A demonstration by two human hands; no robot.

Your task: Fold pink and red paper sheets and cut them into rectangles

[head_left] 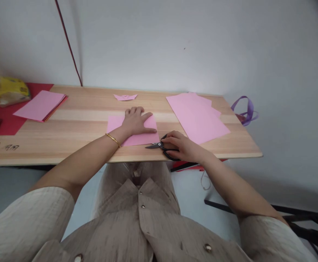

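Note:
My left hand (136,120) lies flat with spread fingers on a sheet of pink paper (142,140) near the front of the table. At the paper's lower right corner, my right hand (185,146) has its fingers around the black handles of a pair of scissors (159,145). The blades point left, along the paper's front edge, and look slightly parted. Behind my left hand lies a small folded pink paper piece (125,97). Part of the sheet is hidden under my left hand and wrist.
Larger pink sheets (198,118) overlap on the right of the wooden table (90,109). A paper stack (41,105) and a yellow bag (10,91) are at the left, by a red sheet (13,125). A purple ribbon loop (247,109) sticks out past the right edge.

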